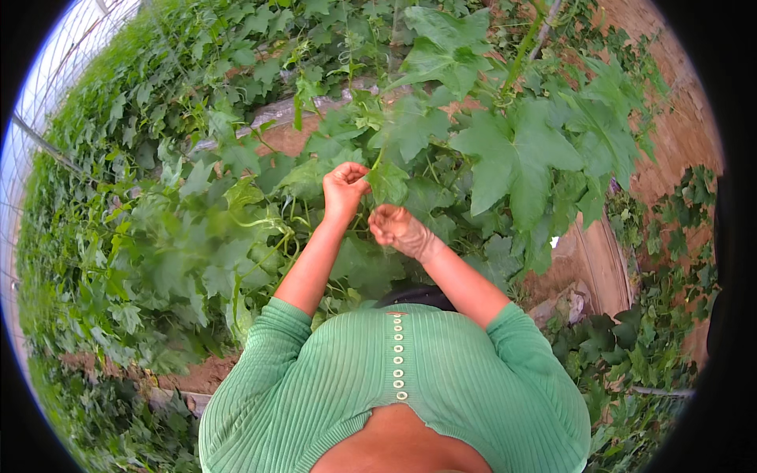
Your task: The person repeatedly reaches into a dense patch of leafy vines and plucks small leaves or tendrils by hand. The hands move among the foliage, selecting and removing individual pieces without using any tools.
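My left hand (345, 190) is raised in front of my chest, its thumb and fingers pinched at the edge of a small green vine leaf (388, 182). A thin pale-green stem (379, 158) rises from beside these fingertips. Just below that leaf, my right hand (400, 230) has its fingers curled inward; whether something thin lies between them cannot be made out. Broad lobed leaves (516, 155) of a climbing vine, possibly loofah, spread to the right of both hands. Paler tendrils and stems (287, 230) tangle to the left of my left forearm.
Dense vine foliage (148, 124) fills the left and far side. Plastic film (284, 112) lies on soil between the plants. At right are bare earth (656, 77) and a board-like strip (597, 266). A greenhouse wall with a frame (50, 148) curves along the left.
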`<state>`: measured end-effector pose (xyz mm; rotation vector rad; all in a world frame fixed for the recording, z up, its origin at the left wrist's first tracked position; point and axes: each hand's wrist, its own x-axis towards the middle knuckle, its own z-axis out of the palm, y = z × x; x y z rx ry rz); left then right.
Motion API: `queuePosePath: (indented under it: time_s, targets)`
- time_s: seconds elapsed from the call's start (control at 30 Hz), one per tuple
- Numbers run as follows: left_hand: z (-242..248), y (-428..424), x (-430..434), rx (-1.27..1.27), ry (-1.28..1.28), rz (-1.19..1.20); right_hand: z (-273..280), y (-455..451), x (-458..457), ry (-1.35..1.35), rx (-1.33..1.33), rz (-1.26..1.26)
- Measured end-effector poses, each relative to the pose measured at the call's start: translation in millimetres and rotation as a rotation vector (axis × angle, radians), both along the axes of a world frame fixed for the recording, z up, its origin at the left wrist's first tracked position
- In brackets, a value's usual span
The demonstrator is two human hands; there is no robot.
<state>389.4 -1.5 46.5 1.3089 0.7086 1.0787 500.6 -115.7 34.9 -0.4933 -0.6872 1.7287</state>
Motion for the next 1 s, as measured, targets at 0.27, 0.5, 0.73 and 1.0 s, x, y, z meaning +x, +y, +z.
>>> queuePosePath:
  time_s: [0.27, 0.5, 0.73, 1.0]
  targets:
    - [6, -17, -1, 0.131, -0.066, -0.135, -31, 21, 16, -0.389, -0.07, -0.383]
    - [2, 19, -25, -0.159, -0.193, -0.039, -67, -15, 38, -2.122, -0.072, 0.013]
    - [8, 13, -34, -0.235, -0.205, -0.074, 9, 18, 27, -1.165, 0.194, -0.588]
    - [12, -3, -30, -0.214, -0.19, -0.108, 40, 18, -13, -1.189, 0.228, -0.686]
